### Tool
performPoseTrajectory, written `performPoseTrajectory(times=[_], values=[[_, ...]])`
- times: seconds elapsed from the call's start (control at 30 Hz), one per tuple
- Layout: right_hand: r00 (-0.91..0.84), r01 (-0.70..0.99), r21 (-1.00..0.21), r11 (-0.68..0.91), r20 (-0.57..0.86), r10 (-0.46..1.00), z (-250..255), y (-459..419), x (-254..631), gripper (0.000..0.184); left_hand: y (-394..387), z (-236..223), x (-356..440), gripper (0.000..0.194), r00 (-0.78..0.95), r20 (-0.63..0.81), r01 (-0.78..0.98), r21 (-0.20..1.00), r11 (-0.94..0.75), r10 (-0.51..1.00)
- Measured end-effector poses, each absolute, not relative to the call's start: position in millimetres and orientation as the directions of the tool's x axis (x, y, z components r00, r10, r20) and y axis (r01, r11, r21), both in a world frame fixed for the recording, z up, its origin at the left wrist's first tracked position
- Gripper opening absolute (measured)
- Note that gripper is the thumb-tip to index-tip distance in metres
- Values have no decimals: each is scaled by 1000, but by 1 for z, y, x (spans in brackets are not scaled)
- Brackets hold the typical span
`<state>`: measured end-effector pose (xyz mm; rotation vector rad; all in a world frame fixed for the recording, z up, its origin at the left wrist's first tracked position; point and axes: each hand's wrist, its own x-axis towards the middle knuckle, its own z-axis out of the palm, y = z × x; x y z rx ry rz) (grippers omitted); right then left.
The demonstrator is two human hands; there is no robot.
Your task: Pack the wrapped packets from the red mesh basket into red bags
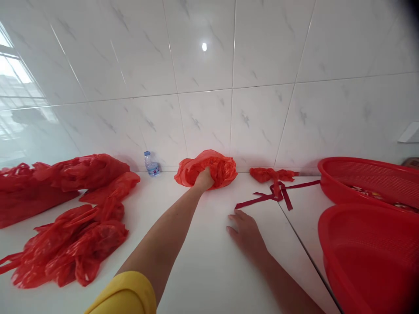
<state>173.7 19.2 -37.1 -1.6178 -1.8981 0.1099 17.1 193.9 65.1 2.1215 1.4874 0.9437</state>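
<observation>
Against the tiled wall sits a crumpled red plastic bag (224, 170), with more thin red plastic bunched inside its opening. My left hand (204, 179), arm stretched forward, is closed on the bunched plastic; most of its fingertips are buried in the folds. My right hand (246, 229) rests on the white tabletop (203, 261), fingers loosely spread and holding nothing. Just beyond its fingertips lies a dark red ribbon (258, 200), tangled with a small knotted piece of red plastic (266, 174).
Several red plastic bags (78, 240) lie heaped at the left. A small water bottle (152, 165) stands by the wall. On the right are two red plastic baskets, one nearer (330, 244) and one farther (330, 179) with small packets inside. A seam (301, 237) crosses the tabletop.
</observation>
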Motion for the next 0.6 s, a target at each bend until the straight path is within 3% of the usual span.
performPoseTrajectory(times=[0.27, 0.37, 0.47, 0.6], values=[[-65, 855, -457, 245, 374, 925, -35, 19, 176, 31, 184, 84, 11, 7, 57, 380, 726, 619, -299, 923], [-70, 872, -413, 262, 426, 902, -35, 21, 172, 36, 180, 88, 9, 17, 53, 389, 712, 631, -308, 920], [-27, 899, -348, 267, 564, 825, -29, 25, 161, 56, 176, 91, 6, 31, 107, 350, 684, 654, -325, 930], [-3, 906, -291, 308, 722, 692, -18, 39, 137, 67, 170, 89, -3, 33, 167, 317, 622, 700, -349, 933]])
